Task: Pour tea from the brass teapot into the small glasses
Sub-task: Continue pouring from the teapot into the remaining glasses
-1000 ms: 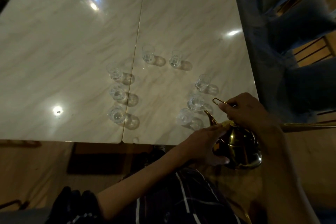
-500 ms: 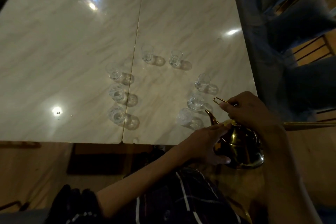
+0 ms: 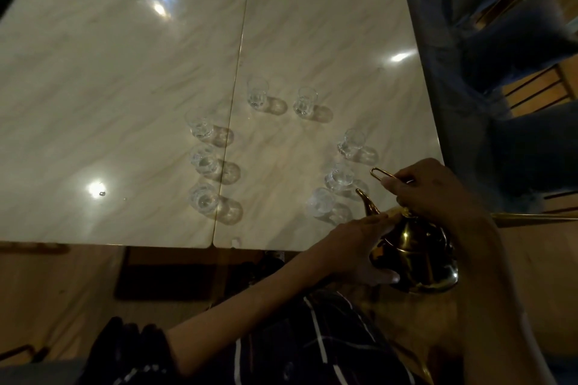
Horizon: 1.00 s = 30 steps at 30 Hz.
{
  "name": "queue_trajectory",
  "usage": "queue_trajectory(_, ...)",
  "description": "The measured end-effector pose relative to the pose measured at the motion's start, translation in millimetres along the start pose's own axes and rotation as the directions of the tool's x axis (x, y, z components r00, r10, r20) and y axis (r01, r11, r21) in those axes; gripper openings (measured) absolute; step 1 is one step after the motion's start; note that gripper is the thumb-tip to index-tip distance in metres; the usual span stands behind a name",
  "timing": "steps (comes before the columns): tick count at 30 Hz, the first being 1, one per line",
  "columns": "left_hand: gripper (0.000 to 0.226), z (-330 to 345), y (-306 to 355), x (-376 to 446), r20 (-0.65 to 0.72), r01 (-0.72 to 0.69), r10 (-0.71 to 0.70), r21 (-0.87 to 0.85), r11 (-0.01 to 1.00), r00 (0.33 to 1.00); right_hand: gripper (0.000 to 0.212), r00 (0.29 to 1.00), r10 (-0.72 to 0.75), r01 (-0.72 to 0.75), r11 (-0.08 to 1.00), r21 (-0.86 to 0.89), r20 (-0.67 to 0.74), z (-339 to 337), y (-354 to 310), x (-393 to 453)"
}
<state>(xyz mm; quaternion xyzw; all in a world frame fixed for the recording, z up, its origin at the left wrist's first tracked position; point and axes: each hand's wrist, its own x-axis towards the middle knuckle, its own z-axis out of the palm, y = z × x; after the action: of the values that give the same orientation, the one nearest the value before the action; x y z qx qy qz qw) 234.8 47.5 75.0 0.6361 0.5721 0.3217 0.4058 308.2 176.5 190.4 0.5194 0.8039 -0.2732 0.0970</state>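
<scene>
Pre-pour stage — the brass teapot is held at the table's near right edge, its handle gripped by the right hand and its body steadied by the flat-fingered left hand. A forward tilt toward the nearest small glass is judged next.

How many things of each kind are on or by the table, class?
Small glasses: 8
Brass teapot: 1
Total: 9
</scene>
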Motion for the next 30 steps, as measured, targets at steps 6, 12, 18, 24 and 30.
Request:
queue_trajectory(6, 0.092, -2.0, -3.7, -1.0, 0.011, -0.014, 0.014, 0.002, 1.000, 1.000, 0.032, 1.000, 0.013, -0.013, 1.000, -0.002, 0.024, -0.6, -5.7, -1.7)
queue_trajectory(12, 0.090, -5.2, -5.1, -1.7, 0.027, -0.038, 0.038, 0.006, 0.999, 0.999, 0.032, 0.999, 0.039, -0.040, 0.999, 0.004, 0.035, -0.1, -8.1, -3.6)
queue_trajectory(18, 0.090, -6.3, -4.0, 0.2, 0.046, -0.038, 0.038, -0.010, 0.999, 0.998, 0.038, 0.998, 0.061, -0.061, 0.998, 0.014, 0.016, -1.1, -7.9, -5.0)
queue_trajectory(24, 0.088, -6.4, -2.2, 1.3, 0.056, -0.035, 0.036, -0.013, 0.999, 0.998, 0.036, 0.997, 0.076, -0.076, 0.997, 0.004, 0.012, -1.4, -6.2, -5.0)
queue_trajectory(30, 0.088, -5.1, 1.3, 3.6, 0.074, -0.028, 0.029, -0.006, 1.000, 0.997, 0.034, 0.996, 0.085, -0.086, 0.996, 0.003, 0.016, -3.7, -1.9, -5.7)
